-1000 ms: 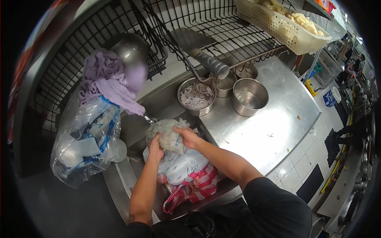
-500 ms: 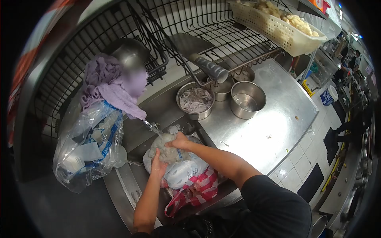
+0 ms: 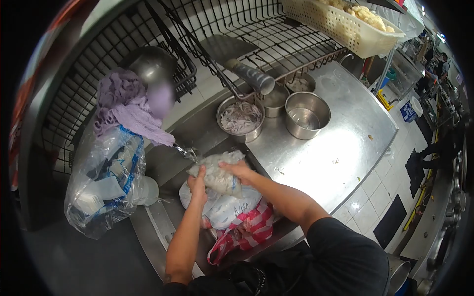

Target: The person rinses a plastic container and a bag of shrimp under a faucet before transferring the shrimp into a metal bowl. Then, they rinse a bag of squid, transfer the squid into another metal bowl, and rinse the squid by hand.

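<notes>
Between my two hands is a clear plastic bag (image 3: 217,178) packed with pale, greyish-white pieces whose kind I cannot make out. My left hand (image 3: 197,187) grips its near left side, thumb up. My right hand (image 3: 237,169) holds the right side from above. Just behind the bag is the metal tap (image 3: 185,153), partly under a purple cloth (image 3: 140,126). Below the bag, in the steel sink (image 3: 170,217), lie a white plastic bag (image 3: 229,212) with dark writing and a red-and-white striped bag (image 3: 256,228).
Steel pots stand on the counter (image 3: 345,133) behind: one holds sliced onion-like strips (image 3: 241,120). A wire rack (image 3: 291,44) overhangs them, carrying a scraper with a taped handle (image 3: 249,76) and a cream basket (image 3: 340,29). A clear bag of containers (image 3: 106,182) hangs left.
Both hands have turned and shifted the clear bag slightly right and up. My right hand has moved right along it, and the bag now lies more stretched out between the hands.
</notes>
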